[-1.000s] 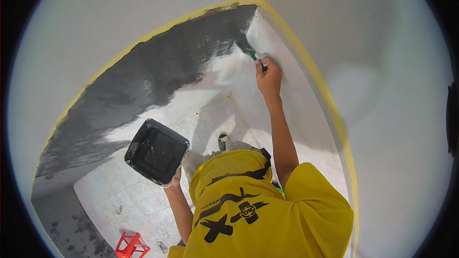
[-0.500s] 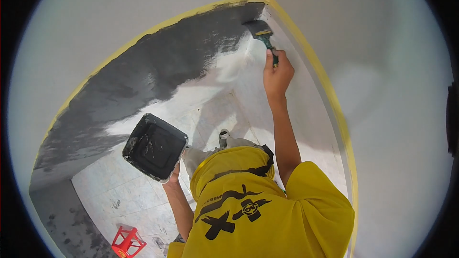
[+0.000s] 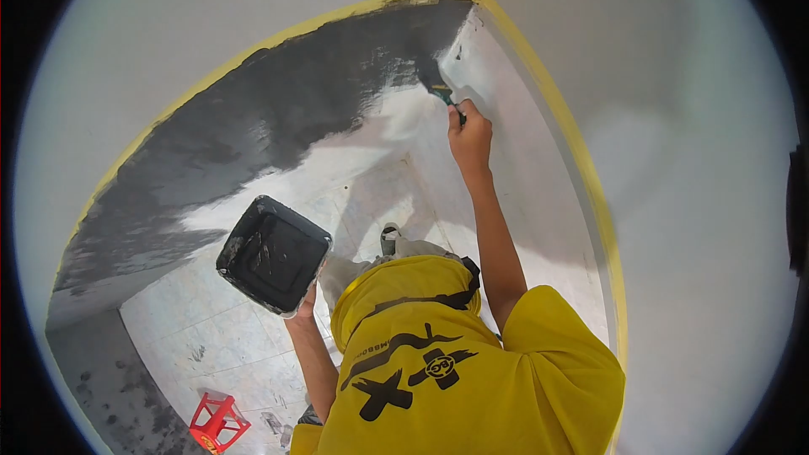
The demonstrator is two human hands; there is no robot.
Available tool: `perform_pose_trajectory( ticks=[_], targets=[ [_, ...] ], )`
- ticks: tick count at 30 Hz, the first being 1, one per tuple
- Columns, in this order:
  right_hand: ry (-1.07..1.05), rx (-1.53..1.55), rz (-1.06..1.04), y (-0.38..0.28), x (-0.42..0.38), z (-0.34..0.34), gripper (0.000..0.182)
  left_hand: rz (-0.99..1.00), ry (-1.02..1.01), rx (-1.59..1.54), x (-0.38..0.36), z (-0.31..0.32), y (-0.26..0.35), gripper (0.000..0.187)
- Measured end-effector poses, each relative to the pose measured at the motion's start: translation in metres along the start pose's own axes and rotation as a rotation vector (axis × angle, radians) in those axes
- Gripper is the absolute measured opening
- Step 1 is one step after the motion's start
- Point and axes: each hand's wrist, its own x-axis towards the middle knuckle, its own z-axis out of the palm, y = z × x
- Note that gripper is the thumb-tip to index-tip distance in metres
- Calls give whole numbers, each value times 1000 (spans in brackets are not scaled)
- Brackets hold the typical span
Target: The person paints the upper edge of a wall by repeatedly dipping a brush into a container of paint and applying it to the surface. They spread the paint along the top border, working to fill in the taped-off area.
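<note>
My right hand [image 3: 471,136] is closed around the green handle of a wide paintbrush [image 3: 436,88]. Its dark bristles touch the wall near the corner, at the lower edge of the dark grey coating [image 3: 312,84]. A square black bucket [image 3: 274,257] with coating smeared on its rim sits in my left hand [image 3: 304,303], whose fingers are mostly hidden beneath and behind it. Below the grey band the wall is still white [image 3: 337,156].
Yellow masking tape [image 3: 202,97] borders the wall above and runs down the right-hand wall [image 3: 581,152]. A red plastic stool [image 3: 219,423] stands on the spotted tile floor [image 3: 219,345] at lower left. A grey-coated wall [image 3: 118,371] lies farther left.
My right hand has moved the paintbrush down and slightly left along the wall. Dark grey now reaches closer to the corner at the top. The bucket stays nearly in place.
</note>
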Motion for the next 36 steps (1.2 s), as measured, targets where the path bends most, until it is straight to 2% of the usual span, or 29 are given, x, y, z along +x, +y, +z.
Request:
perform_pose_trajectory(
  ticks=[3, 8, 10, 13, 19, 23, 25, 26, 29, 33, 36],
  targets=[
    [-81, -59, 40, 5, 0, -2, 17, -6, 7, -1, 0, 4, 0, 55],
    [23, -26, -65, -17, 14, -31, 20, -35, -21, 29, 0, 3, 2, 55],
    [37, -2, -87, -42, 25, -53, 21, 4, 39, 90, 5, 4, 0, 58],
    [179, 107, -148, -64, 27, -69, 22, 36, 95, 151, 8, 3, -2, 59],
    [286, 275, -112, -85, 11, -70, 20, 30, 81, 87, 4, 7, -1, 59],
    [73, 155, -124, -63, 4, -32, 19, 14, 108, 102, 3, 5, -1, 60],
    [-10, 119, -123, -56, 0, -20, 19, -26, 1, 77, 1, 3, 2, 55],
    [-9, 100, -126, -54, -3, -20, 18, -45, -52, 65, 0, 2, 3, 53],
    [-22, 84, -76, -63, 1, -40, 20, -37, -13, 43, 1, 3, 2, 53],
    [116, 47, -146, -94, 20, -75, 22, -39, 9, 19, 0, 1, 2, 52],
    [115, 74, -97, -115, 26, -97, 19, -29, 7, 30, 0, 4, 3, 52]
  ],
)
